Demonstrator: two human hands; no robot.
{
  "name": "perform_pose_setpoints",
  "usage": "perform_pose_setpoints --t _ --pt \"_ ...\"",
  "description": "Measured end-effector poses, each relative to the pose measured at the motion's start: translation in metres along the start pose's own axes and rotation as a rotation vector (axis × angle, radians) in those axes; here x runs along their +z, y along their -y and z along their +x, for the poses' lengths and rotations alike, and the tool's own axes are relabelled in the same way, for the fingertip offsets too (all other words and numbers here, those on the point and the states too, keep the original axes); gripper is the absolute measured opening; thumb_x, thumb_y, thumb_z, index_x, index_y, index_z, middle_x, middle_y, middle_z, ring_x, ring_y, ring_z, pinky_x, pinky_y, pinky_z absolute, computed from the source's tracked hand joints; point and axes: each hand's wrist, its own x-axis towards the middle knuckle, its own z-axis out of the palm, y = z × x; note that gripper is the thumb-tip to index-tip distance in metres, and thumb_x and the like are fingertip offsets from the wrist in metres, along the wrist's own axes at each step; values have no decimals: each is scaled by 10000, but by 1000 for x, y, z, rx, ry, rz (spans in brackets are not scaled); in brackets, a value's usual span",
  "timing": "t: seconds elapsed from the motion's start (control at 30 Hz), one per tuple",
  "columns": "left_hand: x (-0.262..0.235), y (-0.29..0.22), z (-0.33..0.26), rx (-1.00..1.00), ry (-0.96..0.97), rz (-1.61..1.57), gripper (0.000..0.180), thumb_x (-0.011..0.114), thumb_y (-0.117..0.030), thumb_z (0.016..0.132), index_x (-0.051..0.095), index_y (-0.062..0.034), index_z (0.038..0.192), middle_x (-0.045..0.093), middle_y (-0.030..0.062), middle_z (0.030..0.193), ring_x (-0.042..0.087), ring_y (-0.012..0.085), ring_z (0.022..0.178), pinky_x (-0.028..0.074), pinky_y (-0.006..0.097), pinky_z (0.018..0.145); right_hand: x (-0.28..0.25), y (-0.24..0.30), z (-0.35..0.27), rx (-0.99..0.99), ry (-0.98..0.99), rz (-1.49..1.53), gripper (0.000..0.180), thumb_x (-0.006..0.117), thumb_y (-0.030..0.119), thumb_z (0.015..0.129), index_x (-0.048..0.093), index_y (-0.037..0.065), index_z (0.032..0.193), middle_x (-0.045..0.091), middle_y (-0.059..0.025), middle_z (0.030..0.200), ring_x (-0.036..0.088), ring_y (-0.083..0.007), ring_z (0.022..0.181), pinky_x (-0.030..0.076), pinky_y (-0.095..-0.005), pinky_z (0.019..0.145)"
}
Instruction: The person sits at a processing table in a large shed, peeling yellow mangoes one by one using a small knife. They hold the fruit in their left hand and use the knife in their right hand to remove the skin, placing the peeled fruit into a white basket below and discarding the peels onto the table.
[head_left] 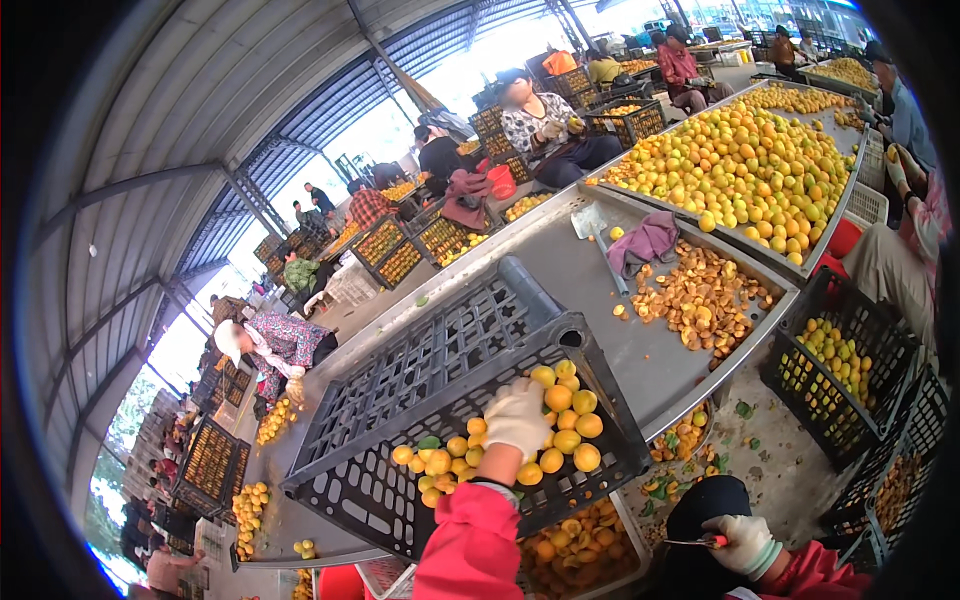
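Observation:
My left hand [516,417], in a white glove with a pink sleeve, reaches into a black plastic crate [420,370] that lies tilted on the metal table [640,360]. The hand rests on a heap of yellow-orange fruits [560,430] in the crate's lower corner; I cannot tell whether its fingers grip one. My right hand [742,541], also gloved, sits low near my lap and holds a small tool with a red handle [700,541].
Cut fruit halves [700,295] and a purple cloth [645,242] lie on the table. A big tray of whole yellow fruits [750,165] stands behind. Black crates with fruit [835,360] sit on the floor at right. A basket of halves [580,550] is below. Several seated people work around.

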Motion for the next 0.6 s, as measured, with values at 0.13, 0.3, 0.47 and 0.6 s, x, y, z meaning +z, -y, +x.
perform_pose_setpoints --t 0.13,0.3,0.47,0.6 --pt "28 -28 27 87 217 -36 350 592 -133 788 591 -42 1125 613 213 1120 596 380 1037 505 443 863 -2 4 0 -63 27 -30 225 686 236 805 698 82 969 681 -133 747 680 -295 689 546 -373 651" --pt "48 -15 31 -12 266 219 424 666 -167 772 604 -149 1191 510 145 1291 512 339 1203 502 447 854 -14 4 -5 -155 -79 133 245 656 87 815 661 131 1056 663 -146 840 657 -330 748 534 -385 658" --pt "70 -3 21 41 -18 148 347 641 -189 776 591 -141 1116 519 134 1212 535 347 1128 499 440 831 -10 14 -5 -124 -113 119 217 638 121 848 652 130 1064 665 -162 853 647 -358 740 534 -411 669" --pt "14 -21 -16 -148 -7 -319 436 641 -149 806 481 -109 1209 501 191 1272 554 383 1105 490 449 884 -8 21 -12 -152 -127 158 209 586 110 892 631 102 1095 663 -163 900 650 -342 807 530 -401 732"
